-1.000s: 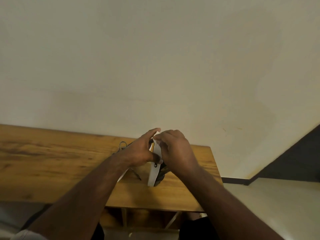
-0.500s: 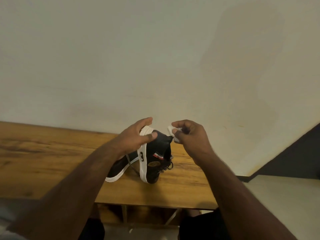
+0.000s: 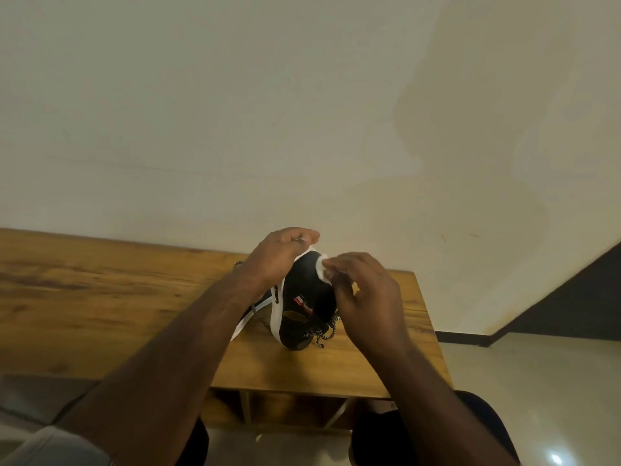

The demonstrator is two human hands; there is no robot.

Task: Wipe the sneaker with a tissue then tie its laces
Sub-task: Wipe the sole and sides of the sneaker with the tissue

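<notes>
White tissue [image 3: 321, 270], wadded small, sits pinched between the fingertips of my right hand [image 3: 364, 297], and I have it touching the dark upper of the sneaker [image 3: 304, 311] near the toe end. My left hand [image 3: 279, 260] grips the sneaker from the other side, fingers curled over the white sole edge at the top, so the shoe stands tipped on end with its heel down on the table [image 3: 100, 307] and its sole facing left. On the black side of the sneaker I can see a small red and white mark and a brownish oval patch lower down. Speckled laces [image 3: 322, 332] hang loose and untied from the lower part of the shoe, trailing onto the wood just beside my right wrist; another bit of lace shows behind my left wrist. Both my forearms reach in from the bottom of the view over the near edge of the table. Past the table stands a plain cream wall [image 3: 302, 112], and pale floor [image 3: 537, 381] lies to the right.
</notes>
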